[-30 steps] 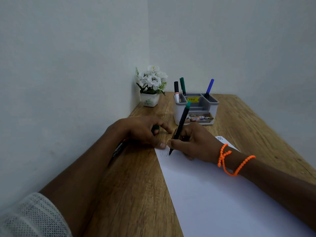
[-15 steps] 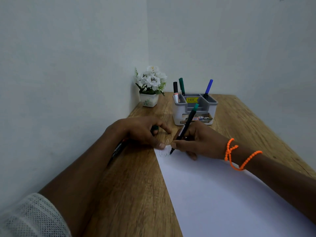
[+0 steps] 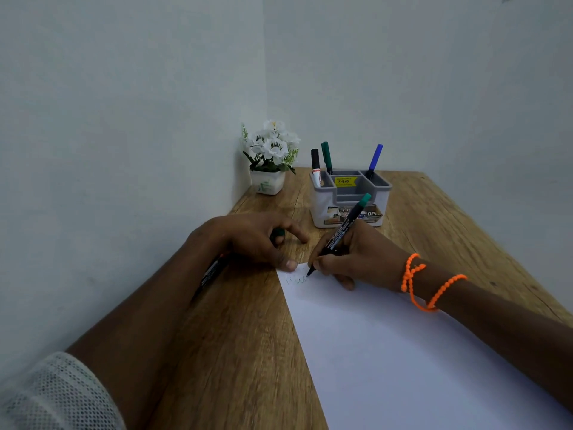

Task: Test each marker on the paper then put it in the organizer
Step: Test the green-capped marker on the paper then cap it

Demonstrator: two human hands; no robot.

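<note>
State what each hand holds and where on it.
The right hand pinches the green marker low on its barrel, near the tip on the paper. The left hand curls round a green cap; which part it grips is hidden.

Both arms reach forward from the bottom of the view. The left hand rests palm down, with its fingers curled around something small and green, and one fingertip pressing down in front. The right hand is tipped on its side, and its fingers pinch a marker like someone writing. The right wrist is bent a little. The left arm has a white mesh sleeve near the shoulder.
</note>
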